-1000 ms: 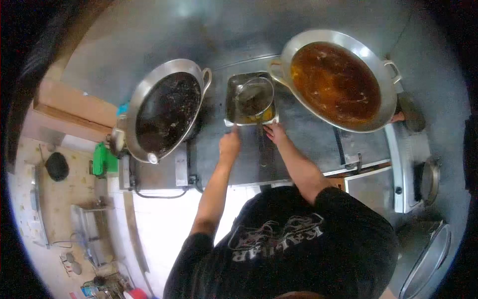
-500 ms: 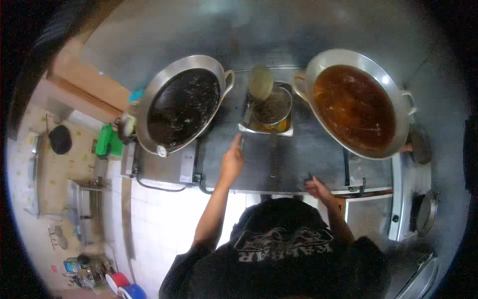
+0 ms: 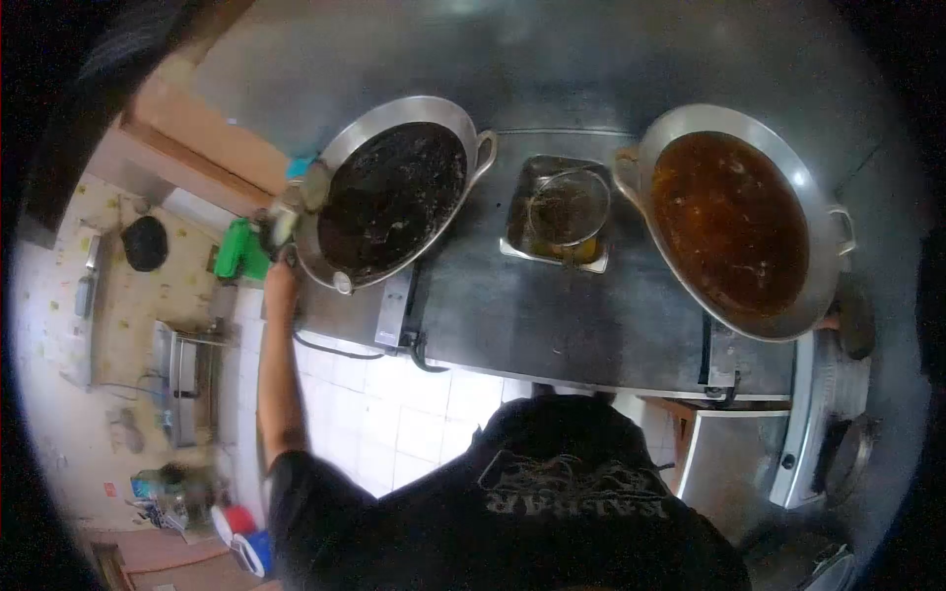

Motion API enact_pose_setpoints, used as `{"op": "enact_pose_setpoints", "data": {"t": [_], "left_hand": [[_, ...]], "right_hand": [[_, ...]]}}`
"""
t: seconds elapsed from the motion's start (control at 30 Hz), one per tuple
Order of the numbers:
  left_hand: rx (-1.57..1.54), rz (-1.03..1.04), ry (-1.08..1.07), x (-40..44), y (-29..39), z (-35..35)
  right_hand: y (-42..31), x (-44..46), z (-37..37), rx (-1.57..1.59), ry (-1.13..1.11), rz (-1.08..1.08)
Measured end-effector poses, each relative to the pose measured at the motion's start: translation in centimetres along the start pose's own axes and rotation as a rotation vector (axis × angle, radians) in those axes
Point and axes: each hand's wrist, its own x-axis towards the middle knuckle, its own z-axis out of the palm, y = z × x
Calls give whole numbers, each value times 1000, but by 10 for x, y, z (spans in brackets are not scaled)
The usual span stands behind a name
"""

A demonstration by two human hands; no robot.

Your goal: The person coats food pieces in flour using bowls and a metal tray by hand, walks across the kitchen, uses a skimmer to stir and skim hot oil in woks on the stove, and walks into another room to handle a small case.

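Stretched out at the left, my left hand (image 3: 283, 278) is closed around the handle of a long-handled utensil with a round head (image 3: 315, 185). That head is blurred and lies over the left rim of a big wok (image 3: 434, 110) of very dark liquid. A pale-topped container (image 3: 283, 225) stands just beyond my fingers, beside the wok. My right hand is out of sight. In the middle of the counter, a round wire strainer (image 3: 570, 207) rests in a rectangular metal tray (image 3: 552, 260) with some yellow liquid.
A second large wok (image 3: 680, 123) with reddish-brown liquid stands on the right of the metal counter (image 3: 552, 325). Green item (image 3: 236, 251) and white wall lie left of the stove. A metal-fronted cabinet (image 3: 734, 453) stands below the counter, at the right.
My left hand has swung from the front of the tray to beside the left wok, carrying the round-headed utensil. My right hand has gone from view. The camera view has shifted slightly.
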Motion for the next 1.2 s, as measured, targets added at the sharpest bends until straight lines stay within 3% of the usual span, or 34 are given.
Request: {"op": "enact_pose_setpoints", "data": {"t": [0.13,0.2,0.27,0.4,0.5,0.57,0.63,0.67,0.8,1.0,1.2], "left_hand": [[-63,-21,-83,-8,-21,-2],[-92,-32,-237,-7,-13,-4],[-149,-48,-456,-1,4,-14],[-309,-129,-826,18,34,-24],[-624,-351,-1055,48,33,-9],[-778,-361,-1130,49,40,-13],[-787,-164,-1067,24,96,-62],[-830,-179,-1076,23,106,-68],[-995,-250,-1081,15,133,-78],[-1118,-217,-1068,17,134,-62],[-1065,-213,-987,11,141,-67]], "right_hand": [[2,3,2,102,6,57],[0,7,2,111,20,31],[-1,16,5,46,54,-85],[-20,43,3,-217,254,-552],[-93,49,-12,695,69,148],[-123,39,-12,728,174,182],[-122,35,-13,690,184,177],[-105,38,-4,684,239,102],[-53,16,7,732,204,246],[10,-22,14,818,177,437],[21,-16,12,897,205,438]]}}
